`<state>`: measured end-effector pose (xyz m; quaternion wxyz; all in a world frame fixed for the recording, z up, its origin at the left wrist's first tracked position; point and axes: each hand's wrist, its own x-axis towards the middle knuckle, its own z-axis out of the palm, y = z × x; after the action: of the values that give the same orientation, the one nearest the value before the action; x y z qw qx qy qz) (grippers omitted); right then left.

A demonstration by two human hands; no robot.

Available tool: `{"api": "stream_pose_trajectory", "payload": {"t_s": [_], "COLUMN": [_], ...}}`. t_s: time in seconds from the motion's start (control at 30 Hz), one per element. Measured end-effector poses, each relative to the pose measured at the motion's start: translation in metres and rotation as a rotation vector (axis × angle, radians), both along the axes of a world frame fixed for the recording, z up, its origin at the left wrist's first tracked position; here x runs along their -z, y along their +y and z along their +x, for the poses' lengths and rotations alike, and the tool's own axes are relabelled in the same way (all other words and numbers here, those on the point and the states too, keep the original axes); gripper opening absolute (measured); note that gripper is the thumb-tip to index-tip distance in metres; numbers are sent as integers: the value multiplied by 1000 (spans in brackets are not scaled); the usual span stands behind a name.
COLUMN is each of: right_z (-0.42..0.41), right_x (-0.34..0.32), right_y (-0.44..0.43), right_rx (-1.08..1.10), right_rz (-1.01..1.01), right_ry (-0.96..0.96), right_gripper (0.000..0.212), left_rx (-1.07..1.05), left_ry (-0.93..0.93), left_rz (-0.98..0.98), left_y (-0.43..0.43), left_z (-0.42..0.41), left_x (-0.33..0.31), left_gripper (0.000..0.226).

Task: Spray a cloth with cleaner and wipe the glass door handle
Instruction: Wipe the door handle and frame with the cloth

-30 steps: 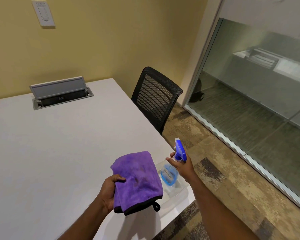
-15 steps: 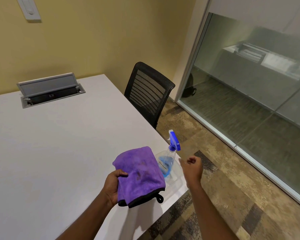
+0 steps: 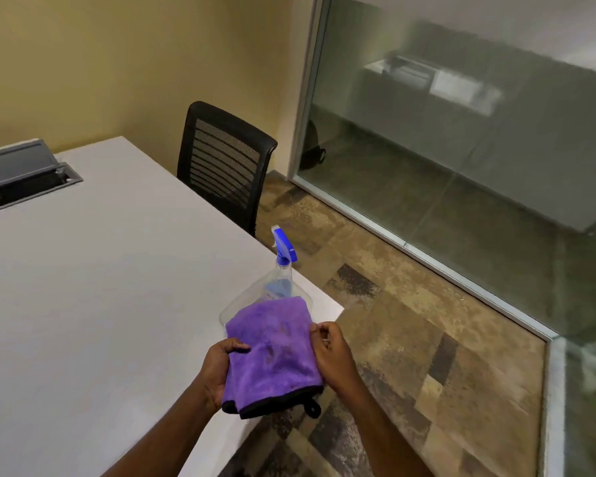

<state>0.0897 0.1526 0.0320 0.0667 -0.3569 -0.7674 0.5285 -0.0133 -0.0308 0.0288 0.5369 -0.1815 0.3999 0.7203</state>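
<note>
While both hands grip the purple cloth | left hand left edge | right hand right edge

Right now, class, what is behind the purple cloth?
Behind the purple cloth, a clear spray bottle with a blue trigger head stands at the white table's corner. The cloth hides the bottle's lower body.

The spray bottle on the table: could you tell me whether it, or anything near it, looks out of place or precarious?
The spray bottle stands upright at the table's near corner, close to the edge, so a knock could tip it off. The cloth, held in both hands, shows a dark patch, perhaps damp from spray. No spill shows.
</note>
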Motion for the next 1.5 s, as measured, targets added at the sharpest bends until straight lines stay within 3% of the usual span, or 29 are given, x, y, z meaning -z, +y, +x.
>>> {"api": "stream_pose_trajectory", "payload": {"t_s": [0.2, 0.27, 0.47, 0.77, 1.03, 1.13, 1.3, 1.5], "right_z": [52, 75, 164, 338, 490, 534, 596, 653], "right_x": [0, 0, -1, -12, -14, -14, -18, -27], "right_y": [14, 20, 32, 29, 9, -2, -21, -47], "right_rx": [102, 148, 333, 572, 795, 864, 985, 1175], "right_rz": [-401, -467, -715, -666, -804, -810, -739, -698], "right_ry": [-9, 51, 239, 556, 717, 793, 905, 1061], "right_gripper": [90, 94, 71, 39, 44, 48, 55, 54], "left_rx": [133, 186, 379, 623, 837, 889, 1014, 1188], "left_ry": [97, 131, 170, 221, 261, 303, 381, 811], "left_rz": [-51, -58, -67, -2, -34, -10, 45, 239], "left_y": [40, 54, 101, 163, 186, 194, 202, 215], "left_z": [36, 49, 107, 268, 414, 464, 536, 607], "left_x": [-7, -11, -23, -40, -51, -49, -56, -60], "left_gripper": [46, 43, 28, 30, 27, 35, 19, 10]}}
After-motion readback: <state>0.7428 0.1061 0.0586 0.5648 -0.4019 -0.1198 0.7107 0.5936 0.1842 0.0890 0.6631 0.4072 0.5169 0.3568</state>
